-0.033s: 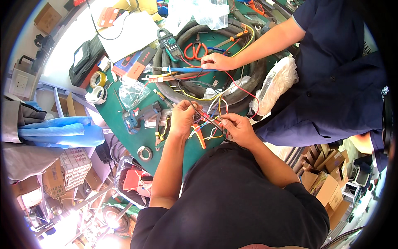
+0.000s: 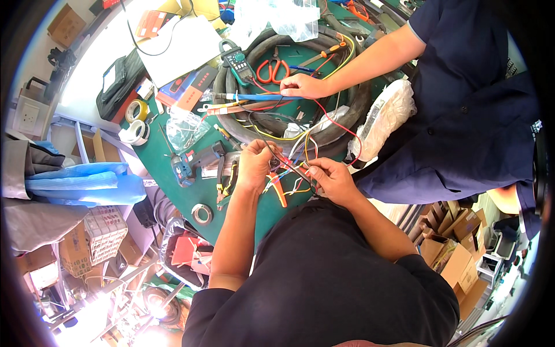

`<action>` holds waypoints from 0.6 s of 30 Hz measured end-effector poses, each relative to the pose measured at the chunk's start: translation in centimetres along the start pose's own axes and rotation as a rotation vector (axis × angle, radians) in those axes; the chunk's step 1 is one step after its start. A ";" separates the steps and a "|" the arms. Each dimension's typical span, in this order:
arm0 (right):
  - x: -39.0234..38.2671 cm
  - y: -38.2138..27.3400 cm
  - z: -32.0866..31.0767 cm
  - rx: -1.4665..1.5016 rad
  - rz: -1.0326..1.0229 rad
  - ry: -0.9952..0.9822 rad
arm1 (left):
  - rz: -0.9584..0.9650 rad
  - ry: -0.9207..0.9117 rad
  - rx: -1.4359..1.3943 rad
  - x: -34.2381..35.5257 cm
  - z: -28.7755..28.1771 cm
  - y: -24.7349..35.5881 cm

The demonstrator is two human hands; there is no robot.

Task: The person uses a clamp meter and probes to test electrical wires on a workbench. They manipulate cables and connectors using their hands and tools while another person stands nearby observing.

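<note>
Close in front of me, my left hand [image 2: 258,165] is closed, its fingertips pinched on thin wires and partly hiding them. My right hand [image 2: 332,179] pinches the same tangle from the other side, beside several coloured wires [image 2: 300,153]. An orange tool handle [image 2: 279,191] pokes out beneath the wires. Beyond lies a coil of thick black cable [image 2: 248,134], its ends showing blue, yellow and reddish leads. A co-worker's hand [image 2: 304,85] rests at a red wire above the coil. The green clamp meter [image 2: 237,62] and red-handled pliers [image 2: 273,69] lie there too.
On the green table to the left are a cordless drill [image 2: 193,162], tape rolls [image 2: 202,214], a plastic bag [image 2: 186,128] and pliers [image 2: 221,179]. A bubble-wrapped item [image 2: 386,118] lies near the co-worker. A bin [image 2: 184,251] stands below the table edge; cardboard boxes [image 2: 457,248] are right.
</note>
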State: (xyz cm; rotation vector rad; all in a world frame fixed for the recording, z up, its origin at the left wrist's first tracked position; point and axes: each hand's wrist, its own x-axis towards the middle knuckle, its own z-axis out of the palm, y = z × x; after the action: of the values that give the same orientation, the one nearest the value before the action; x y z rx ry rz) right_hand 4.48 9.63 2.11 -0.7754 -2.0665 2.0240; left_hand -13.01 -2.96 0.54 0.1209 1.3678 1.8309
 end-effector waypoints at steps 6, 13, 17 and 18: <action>0.1 0.6 0.0 0.009 -0.042 -0.006 | -0.021 -0.009 0.023 0.0 -0.2 0.1; 0.0 0.6 -0.1 0.036 -0.011 -0.009 | -0.019 -0.011 0.023 0.2 -0.4 -0.3; -0.1 0.4 0.0 0.055 -0.002 -0.007 | -0.014 -0.009 0.021 0.0 -0.2 -0.1; -0.2 0.2 0.0 0.062 0.017 -0.009 | -0.012 -0.009 0.019 0.0 -0.3 -0.2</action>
State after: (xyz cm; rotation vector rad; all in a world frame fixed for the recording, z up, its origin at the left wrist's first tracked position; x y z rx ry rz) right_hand 4.71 9.57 1.97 -0.7774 -1.9982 2.0930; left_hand -13.06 -3.13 0.25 0.1305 1.3771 1.8052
